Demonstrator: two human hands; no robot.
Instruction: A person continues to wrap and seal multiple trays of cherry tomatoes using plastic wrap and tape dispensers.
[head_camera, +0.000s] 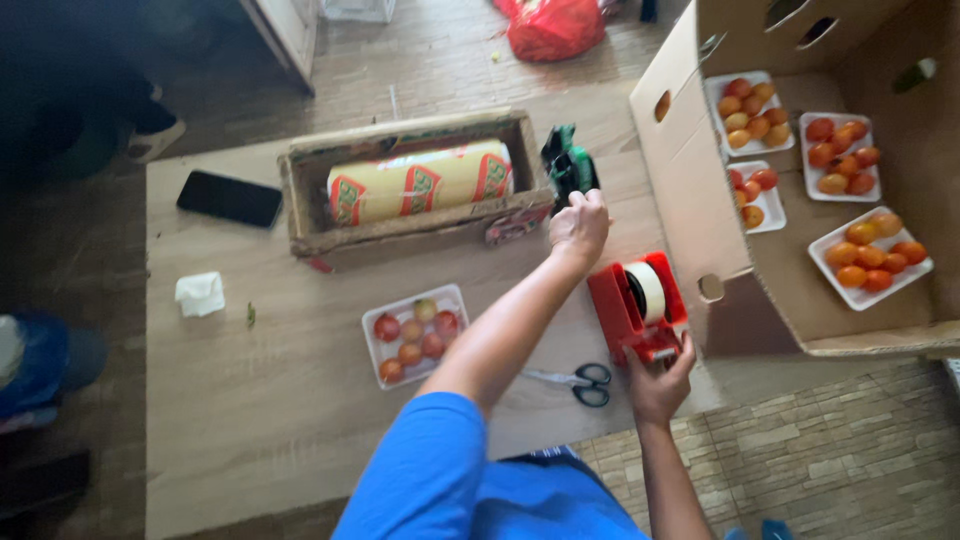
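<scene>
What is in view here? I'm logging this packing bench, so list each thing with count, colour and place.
Wooden table: one, pale, centre.
Wooden box holding a yellow film roll: one, table back.
Black phone: one, table left.
White crumpled tissue: one, left.
White foam tray of tomatoes: one, red-orange fruit, table middle.
Black-handled scissors: one, front edge.
Red tape dispenser: one, white roll, right.
Cardboard carton: one, brown, right, four tomato trays inside.
Red plastic bag: one, floor.
Left hand: at box's end.
Right hand: on dispenser.
</scene>
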